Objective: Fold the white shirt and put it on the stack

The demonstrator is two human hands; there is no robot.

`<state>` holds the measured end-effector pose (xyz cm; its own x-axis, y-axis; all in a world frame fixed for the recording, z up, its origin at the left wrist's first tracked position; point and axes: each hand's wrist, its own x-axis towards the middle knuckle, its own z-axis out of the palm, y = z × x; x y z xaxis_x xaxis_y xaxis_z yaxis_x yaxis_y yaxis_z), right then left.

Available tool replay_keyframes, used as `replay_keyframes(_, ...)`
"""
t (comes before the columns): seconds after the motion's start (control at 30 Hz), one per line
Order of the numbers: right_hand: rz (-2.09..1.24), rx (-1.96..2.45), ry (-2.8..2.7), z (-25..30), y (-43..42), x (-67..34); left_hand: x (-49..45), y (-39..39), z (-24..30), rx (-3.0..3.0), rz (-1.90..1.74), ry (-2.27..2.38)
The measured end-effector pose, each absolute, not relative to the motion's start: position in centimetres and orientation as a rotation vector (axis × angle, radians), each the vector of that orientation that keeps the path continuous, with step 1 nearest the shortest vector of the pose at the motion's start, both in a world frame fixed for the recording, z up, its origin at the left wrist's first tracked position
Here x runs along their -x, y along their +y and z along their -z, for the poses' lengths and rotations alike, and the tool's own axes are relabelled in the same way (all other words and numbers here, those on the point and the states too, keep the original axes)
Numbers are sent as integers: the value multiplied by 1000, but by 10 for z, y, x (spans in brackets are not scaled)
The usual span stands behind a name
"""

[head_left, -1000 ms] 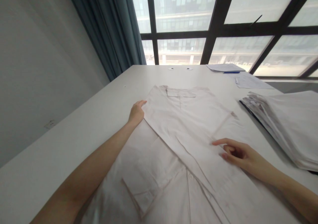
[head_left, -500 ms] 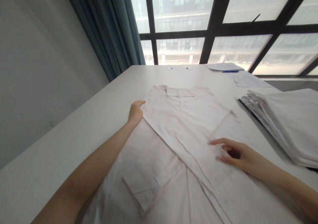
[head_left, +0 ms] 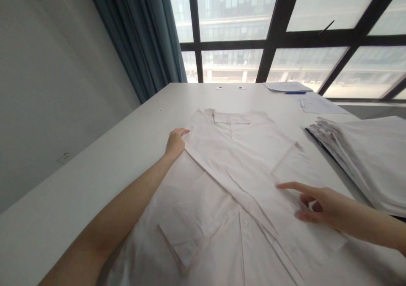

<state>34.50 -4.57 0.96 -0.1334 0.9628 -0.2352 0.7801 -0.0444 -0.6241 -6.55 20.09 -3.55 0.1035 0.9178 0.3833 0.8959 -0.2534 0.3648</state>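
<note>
A pale pink shirt [head_left: 234,167] lies flat on the white table [head_left: 104,167], collar away from me, with one side folded diagonally across its front. My left hand [head_left: 175,142] rests at the shirt's left shoulder edge, fingers together and pressing down on the fold. My right hand [head_left: 312,201] lies on the folded cloth at the right, index finger stretched out and the other fingers loosely curled, holding nothing.
A stack of folded white garments [head_left: 368,159] sits at the right of the table. Loose papers [head_left: 314,104] and a blue pen [head_left: 295,92] lie at the far right by the window. A dark curtain [head_left: 142,36] hangs at the far left corner.
My right hand has slid right and slightly toward me across the folded cloth. My left hand stays at the shirt's shoulder.
</note>
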Motion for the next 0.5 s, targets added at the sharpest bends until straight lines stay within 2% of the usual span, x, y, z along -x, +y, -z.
replay_keyframes(0.1,-831,1969,-2113,-10,-46,-350,65,202,36,-2322,-825,1911)
replay_keyframes(0.23,-274,1898,-2094,-23,-51,-328,63,202,35,-2344,-764,1951)
replay_keyframes(0.37,-303,1461,-2334,-18,-63,-284,57,198,32,-2395,-647,1985)
replay_keyframes(0.5,-277,1262,-2538,-2,-73,-260,51,192,30,-2460,-523,1996)
